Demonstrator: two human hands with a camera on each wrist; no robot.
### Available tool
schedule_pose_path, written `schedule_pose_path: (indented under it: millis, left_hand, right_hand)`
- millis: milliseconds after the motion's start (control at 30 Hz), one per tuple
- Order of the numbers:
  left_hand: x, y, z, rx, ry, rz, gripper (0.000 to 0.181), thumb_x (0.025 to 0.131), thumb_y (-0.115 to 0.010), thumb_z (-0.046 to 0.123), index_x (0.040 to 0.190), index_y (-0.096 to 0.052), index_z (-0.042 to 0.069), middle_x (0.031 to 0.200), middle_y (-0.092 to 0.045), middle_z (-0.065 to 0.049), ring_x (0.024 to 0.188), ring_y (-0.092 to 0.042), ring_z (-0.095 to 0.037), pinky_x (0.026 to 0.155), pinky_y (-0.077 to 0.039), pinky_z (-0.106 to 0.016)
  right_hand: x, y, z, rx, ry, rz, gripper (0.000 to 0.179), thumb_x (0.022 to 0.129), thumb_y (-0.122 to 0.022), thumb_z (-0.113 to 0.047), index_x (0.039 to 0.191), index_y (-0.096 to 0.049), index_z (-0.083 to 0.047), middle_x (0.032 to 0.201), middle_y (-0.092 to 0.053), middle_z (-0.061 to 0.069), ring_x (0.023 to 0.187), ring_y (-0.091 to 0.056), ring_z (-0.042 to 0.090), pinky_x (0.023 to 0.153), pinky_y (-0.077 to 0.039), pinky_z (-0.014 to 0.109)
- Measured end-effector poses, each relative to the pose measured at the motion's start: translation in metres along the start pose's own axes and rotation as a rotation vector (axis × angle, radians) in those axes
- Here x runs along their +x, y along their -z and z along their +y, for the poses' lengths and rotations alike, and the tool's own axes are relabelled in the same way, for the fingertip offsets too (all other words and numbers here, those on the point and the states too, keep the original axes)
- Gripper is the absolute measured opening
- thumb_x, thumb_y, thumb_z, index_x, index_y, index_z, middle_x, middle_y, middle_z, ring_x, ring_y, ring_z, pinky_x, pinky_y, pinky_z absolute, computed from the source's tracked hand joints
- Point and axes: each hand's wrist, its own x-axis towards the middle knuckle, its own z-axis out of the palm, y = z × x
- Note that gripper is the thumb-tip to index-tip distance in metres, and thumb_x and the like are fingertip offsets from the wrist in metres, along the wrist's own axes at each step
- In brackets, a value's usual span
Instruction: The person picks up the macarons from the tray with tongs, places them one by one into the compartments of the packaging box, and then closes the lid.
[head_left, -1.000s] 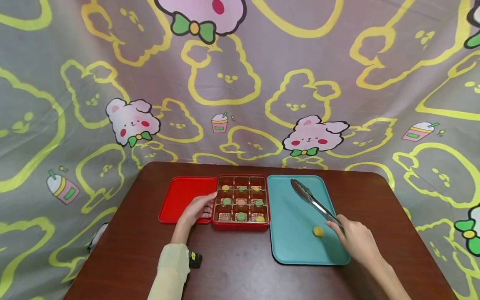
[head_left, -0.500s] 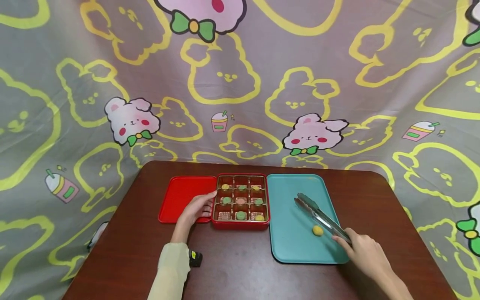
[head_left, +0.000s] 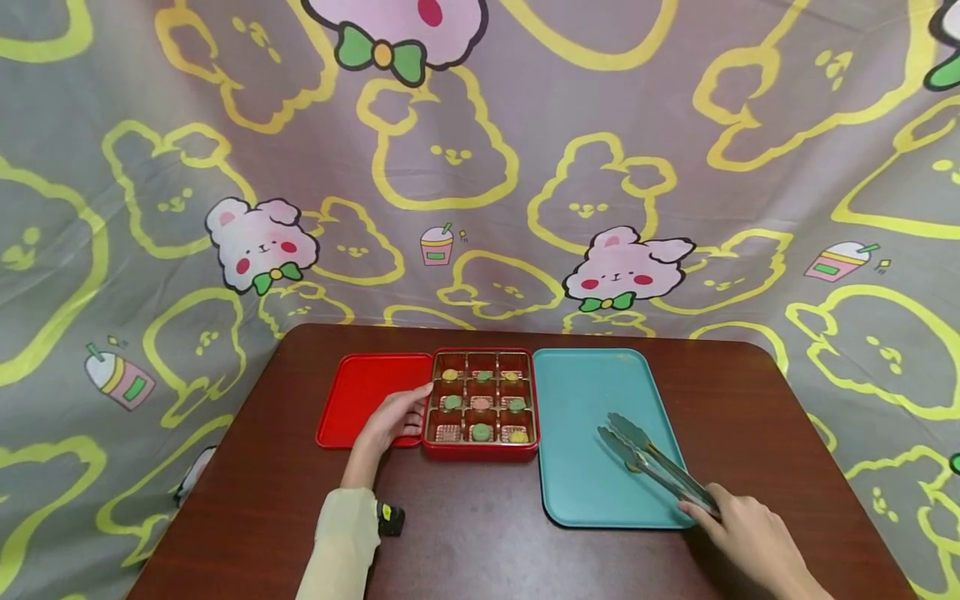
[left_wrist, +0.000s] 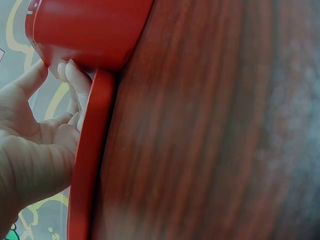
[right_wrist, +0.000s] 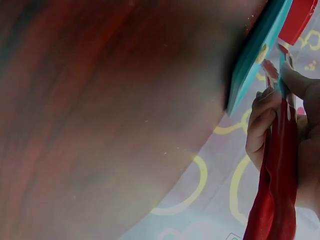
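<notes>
My left hand (head_left: 393, 419) rests against the left side of a red divided box (head_left: 480, 452), fingertips touching its wall, as the left wrist view (left_wrist: 35, 135) also shows. Small round yellow, green and pink sweets, such as a green one (head_left: 482, 432), sit in most compartments. The front-left compartment shows its bare ridged floor. My right hand (head_left: 750, 529) grips metal tongs (head_left: 630, 432), whose red handles (right_wrist: 284, 165) show in the right wrist view. The tongs' ends are apart over a yellow round sweet (head_left: 633, 468), partly hidden by them, on the teal tray (head_left: 585, 492).
A flat red lid or tray (head_left: 352, 392) lies left of the box, under my left hand. The teal tray stands directly right of the box. All stand on a dark wooden table (head_left: 465, 533), with a patterned cloth (head_left: 480, 167) hanging behind.
The tongs have come back toward me and a little right, from the tray's far part to over the yellow sweet. My left hand and the box have stayed in place.
</notes>
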Motion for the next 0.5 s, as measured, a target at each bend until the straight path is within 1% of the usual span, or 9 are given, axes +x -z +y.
schedule_pose_path:
  millis: [67, 167, 300, 500]
  left_hand:
    - [0.0001, -0.0003, 0.0003, 0.001, -0.003, -0.001, 0.036, 0.101, -0.066, 0.042, 0.088, -0.067, 0.008, 0.074, -0.060, -0.001, 0.062, -0.058, -0.011, 0.058, -0.053, -0.025]
    - [0.0003, -0.0005, 0.0003, 0.002, -0.003, 0.007, 0.036, 0.100, -0.067, 0.043, 0.087, -0.067, 0.009, 0.075, -0.060, -0.001, 0.062, -0.058, -0.012, 0.058, -0.053, -0.025]
    - [-0.0004, -0.0005, -0.0003, 0.004, -0.001, 0.012, 0.037, 0.100, -0.068, 0.044, 0.088, -0.068, 0.009, 0.076, -0.061, -0.002, 0.063, -0.058, -0.013, 0.058, -0.054, -0.025]
    - [-0.0012, -0.0003, 0.0017, 0.000, 0.000, 0.005, 0.036, 0.100, -0.067, 0.044, 0.088, -0.067, 0.009, 0.075, -0.060, -0.001, 0.063, -0.057, -0.012, 0.058, -0.053, -0.025]
  right_hand:
    - [-0.0001, 0.0003, 0.0011, 0.005, -0.018, -0.025, 0.044, 0.099, -0.066, -0.050, 0.094, -0.060, -0.006, 0.060, -0.045, -0.001, 0.057, -0.045, 0.017, 0.052, -0.039, 0.037]
    - [-0.0003, -0.0004, 0.0024, 0.008, -0.028, -0.041, 0.047, 0.099, -0.065, -0.052, 0.098, -0.063, -0.005, 0.061, -0.047, -0.001, 0.058, -0.047, 0.016, 0.053, -0.040, 0.037]
    - [-0.0013, -0.0018, 0.0028, 0.001, -0.026, -0.040, 0.048, 0.098, -0.067, -0.051, 0.099, -0.064, -0.003, 0.062, -0.048, -0.001, 0.058, -0.047, 0.016, 0.052, -0.041, 0.038]
    - [-0.0041, -0.0014, 0.0020, -0.017, -0.018, -0.009, 0.045, 0.096, -0.070, -0.049, 0.097, -0.065, -0.004, 0.062, -0.048, -0.001, 0.057, -0.046, 0.016, 0.051, -0.041, 0.038]
